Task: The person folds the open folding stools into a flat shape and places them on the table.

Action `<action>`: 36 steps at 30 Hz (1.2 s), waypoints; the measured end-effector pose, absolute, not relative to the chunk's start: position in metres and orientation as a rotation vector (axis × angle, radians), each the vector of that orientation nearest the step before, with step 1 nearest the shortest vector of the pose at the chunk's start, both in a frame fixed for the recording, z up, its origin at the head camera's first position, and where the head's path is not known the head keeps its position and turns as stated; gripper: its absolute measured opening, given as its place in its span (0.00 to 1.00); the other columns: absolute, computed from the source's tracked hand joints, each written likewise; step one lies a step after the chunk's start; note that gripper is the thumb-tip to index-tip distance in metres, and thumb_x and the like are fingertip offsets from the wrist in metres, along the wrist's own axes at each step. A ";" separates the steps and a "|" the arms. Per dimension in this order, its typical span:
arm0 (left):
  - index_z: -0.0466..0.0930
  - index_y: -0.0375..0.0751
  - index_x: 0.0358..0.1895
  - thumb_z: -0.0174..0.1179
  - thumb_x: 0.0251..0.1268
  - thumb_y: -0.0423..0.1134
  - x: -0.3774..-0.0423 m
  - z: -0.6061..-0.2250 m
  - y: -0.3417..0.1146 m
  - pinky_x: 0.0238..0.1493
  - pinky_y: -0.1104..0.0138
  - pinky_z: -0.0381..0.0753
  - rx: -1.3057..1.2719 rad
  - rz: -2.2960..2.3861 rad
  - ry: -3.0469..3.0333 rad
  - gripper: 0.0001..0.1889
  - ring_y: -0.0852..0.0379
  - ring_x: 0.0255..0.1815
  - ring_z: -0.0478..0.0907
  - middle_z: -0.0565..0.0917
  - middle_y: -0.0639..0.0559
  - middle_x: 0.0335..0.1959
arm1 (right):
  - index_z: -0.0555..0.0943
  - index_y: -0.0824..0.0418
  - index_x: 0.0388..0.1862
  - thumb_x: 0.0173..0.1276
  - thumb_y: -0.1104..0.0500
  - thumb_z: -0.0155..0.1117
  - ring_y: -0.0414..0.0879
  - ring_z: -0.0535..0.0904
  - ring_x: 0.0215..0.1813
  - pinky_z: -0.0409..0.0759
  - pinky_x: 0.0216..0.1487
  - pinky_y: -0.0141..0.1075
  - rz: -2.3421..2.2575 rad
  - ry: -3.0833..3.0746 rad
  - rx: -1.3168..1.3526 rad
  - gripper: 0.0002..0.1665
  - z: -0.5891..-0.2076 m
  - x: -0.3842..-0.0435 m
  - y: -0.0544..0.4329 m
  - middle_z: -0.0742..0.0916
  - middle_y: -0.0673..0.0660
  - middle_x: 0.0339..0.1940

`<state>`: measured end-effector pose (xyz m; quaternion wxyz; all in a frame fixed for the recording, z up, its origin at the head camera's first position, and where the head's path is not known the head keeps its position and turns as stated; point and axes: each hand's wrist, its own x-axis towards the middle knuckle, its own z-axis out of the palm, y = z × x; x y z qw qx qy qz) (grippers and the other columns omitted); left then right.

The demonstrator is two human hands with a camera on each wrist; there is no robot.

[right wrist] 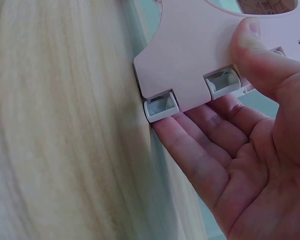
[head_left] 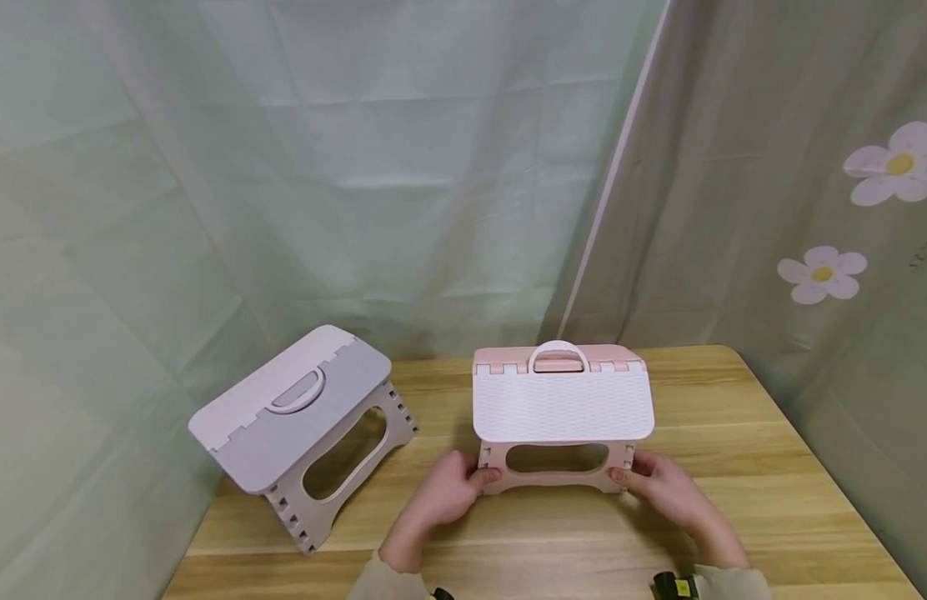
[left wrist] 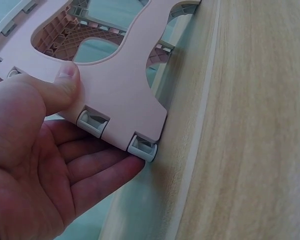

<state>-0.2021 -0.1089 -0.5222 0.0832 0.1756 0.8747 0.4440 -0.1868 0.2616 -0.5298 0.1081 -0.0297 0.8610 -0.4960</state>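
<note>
A pink and white folding step stool [head_left: 563, 408] stands unfolded on the wooden table, its white carry handle raised at the top. My left hand [head_left: 450, 487] grips the left edge of its front leg panel, the thumb pressed on the pink face [left wrist: 120, 80] and the fingers behind the hinged edge. On the other side my right hand [head_left: 666, 492] holds the right edge the same way, its thumb [right wrist: 250, 40] on the front. Both hands are low, near the stool's feet. The fingertips behind the panel are partly hidden.
To the left stands a second folding stool [head_left: 291, 408], grey and white, unfolded and turned at an angle. Light green curtains [head_left: 403, 167] hang behind the wooden table [head_left: 568, 550], with a flower-printed curtain [head_left: 734, 208] at the right.
</note>
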 end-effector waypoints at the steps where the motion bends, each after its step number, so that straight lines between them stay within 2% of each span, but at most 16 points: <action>1: 0.88 0.44 0.34 0.65 0.78 0.50 -0.202 -0.522 -0.109 0.23 0.68 0.67 0.526 1.324 2.614 0.16 0.65 0.18 0.64 0.69 0.63 0.17 | 0.81 0.71 0.67 0.77 0.47 0.70 0.56 0.83 0.63 0.80 0.60 0.49 -1.457 2.533 -0.091 0.32 -0.529 -0.187 0.262 0.89 0.61 0.58; 18: 0.88 0.41 0.36 0.65 0.78 0.49 -0.203 -0.520 -0.108 0.23 0.68 0.68 0.514 1.331 2.605 0.15 0.64 0.19 0.66 0.72 0.62 0.18 | 0.80 0.71 0.68 0.78 0.48 0.69 0.57 0.83 0.63 0.80 0.60 0.50 -1.465 2.517 -0.107 0.32 -0.530 -0.189 0.264 0.89 0.61 0.59; 25: 0.89 0.41 0.38 0.65 0.78 0.50 -0.203 -0.520 -0.109 0.24 0.67 0.69 0.504 1.333 2.602 0.15 0.63 0.19 0.66 0.72 0.61 0.18 | 0.81 0.70 0.67 0.78 0.48 0.70 0.54 0.83 0.62 0.80 0.60 0.48 -1.477 2.508 -0.108 0.31 -0.530 -0.188 0.262 0.89 0.60 0.57; 36: 0.88 0.43 0.35 0.65 0.78 0.51 -0.202 -0.521 -0.109 0.24 0.67 0.69 0.514 1.317 2.612 0.16 0.64 0.19 0.66 0.71 0.62 0.18 | 0.81 0.70 0.67 0.78 0.48 0.70 0.54 0.83 0.61 0.81 0.57 0.46 -1.496 2.493 -0.094 0.31 -0.531 -0.187 0.262 0.89 0.60 0.57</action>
